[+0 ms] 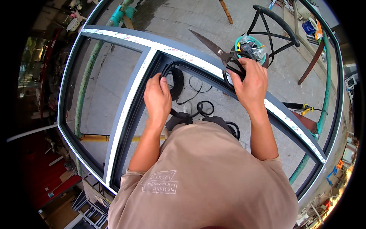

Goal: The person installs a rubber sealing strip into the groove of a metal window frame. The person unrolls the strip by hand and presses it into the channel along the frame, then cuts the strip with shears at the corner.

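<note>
A white-and-grey window frame (131, 82), with printed film on its bars, lies level in front of me. My left hand (157, 100) is closed at the inner side of its middle bar. Between thumb and fingers there it pinches a black rubber sealing strip (169, 65), which bends round the frame's inner corner. Over the long far bar, my right hand (251, 82) is wrapped round the dark handles of a pair of scissors (207, 42). Their blades point away to the far left. A curved black end shows below the handles; whether it is strip or handle I cannot tell.
More black strip (206, 108) hangs in loops below the frame near my legs. Green pipes (89, 80) support the frame. Beyond it stand a black metal stool (272, 19) and a teal bucket (251, 45) of tools. A yellow-handled tool (305, 109) lies to the right.
</note>
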